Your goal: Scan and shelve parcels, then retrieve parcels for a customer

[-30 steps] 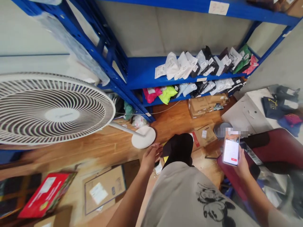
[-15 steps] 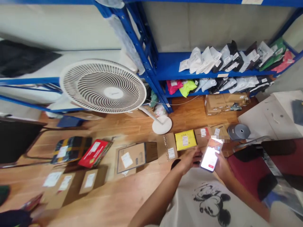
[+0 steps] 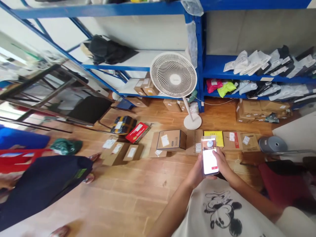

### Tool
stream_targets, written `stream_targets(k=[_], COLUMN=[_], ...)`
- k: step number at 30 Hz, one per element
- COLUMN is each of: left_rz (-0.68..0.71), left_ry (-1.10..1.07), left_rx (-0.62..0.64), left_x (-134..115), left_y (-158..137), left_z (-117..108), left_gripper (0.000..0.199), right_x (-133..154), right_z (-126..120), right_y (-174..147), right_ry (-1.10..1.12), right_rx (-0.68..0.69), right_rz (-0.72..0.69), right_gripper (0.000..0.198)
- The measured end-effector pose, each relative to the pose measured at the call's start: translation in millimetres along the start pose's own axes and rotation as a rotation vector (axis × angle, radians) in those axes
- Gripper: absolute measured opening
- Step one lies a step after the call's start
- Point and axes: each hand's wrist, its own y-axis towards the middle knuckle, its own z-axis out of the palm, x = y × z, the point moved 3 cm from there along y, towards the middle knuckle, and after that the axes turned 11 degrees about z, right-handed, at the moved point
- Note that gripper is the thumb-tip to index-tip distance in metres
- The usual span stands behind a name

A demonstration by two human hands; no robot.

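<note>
A lit smartphone (image 3: 210, 161) is held upright in front of my shirt. My left hand (image 3: 197, 171) grips its left edge, with fingers wrapped behind and under its lower end. At the right edge is my right hand (image 3: 221, 160), its thumb over the screen and its other fingers mostly hidden. The screen shows a picture at the top, a white area and a red button low down. Beyond the phone, a yellow parcel (image 3: 219, 134) lies on the floor, partly covered by it, beside a cardboard box (image 3: 232, 141).
A white standing fan (image 3: 173, 77) stands before blue shelving (image 3: 217, 67) holding bagged parcels (image 3: 254, 62). More boxes (image 3: 170, 140) line the floor. A red chair (image 3: 278, 181) is at right. A person in dark clothing (image 3: 46, 184) is at left, near a black chair (image 3: 90, 110).
My view has swung left, bringing the other person and the black chair into sight. My left hand, earlier beside the phone with fingers apart, now grips its left edge.
</note>
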Motion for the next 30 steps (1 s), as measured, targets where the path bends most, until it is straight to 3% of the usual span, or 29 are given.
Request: stream_targets(k=[7,11,14,16,20,22,25,30], left_rz=[0.147,0.219,0.258,0.242,0.025,0.002,0.095,0.181], left_ry=[0.084,0.099,0.092,0.083,0.096,0.115,0.121,-0.017], left_rx=[-0.059,-0.081,-0.149,-0.27,-0.531,-0.545,-0.54,-0.554], left_x=[-7.3,-5.2,1.9,8.3,22.6,24.6,22.1,17.5], left_y=[-57.5,-73.8,-74.0,-65.9,-45.0,-41.0,-50.1,-67.9], left_z=[-27.6,-34.2,-40.1,-47.7,-66.2,-73.0,-77.1,-63.2], left_gripper=[0.097,0.087,0.089,0.098,0.106,0.101,0.093,0.099], right_x=[11.8,28.7,37.0,37.3,29.1,24.1,17.9,9.3], right_z=[52.3,73.6,87.5,93.9,99.1,101.9,109.2,123.2], right_y=[-41.3,-39.4,-34.3,-31.1,-18.8,-8.4,4.9,10.1], right_ry=[0.044,0.048,0.028,0.012,0.001,0.009,0.011,-0.021], right_rx=[0.165,0.231,0.246,0.243,0.187,0.159,0.15,0.299], right_rz=[0.001,-0.013,-0.024,-0.012,0.035,0.067,0.106,0.182], right_gripper=[0.028,0.032,0.04,0.046,0.054,0.056,0.06,0.055])
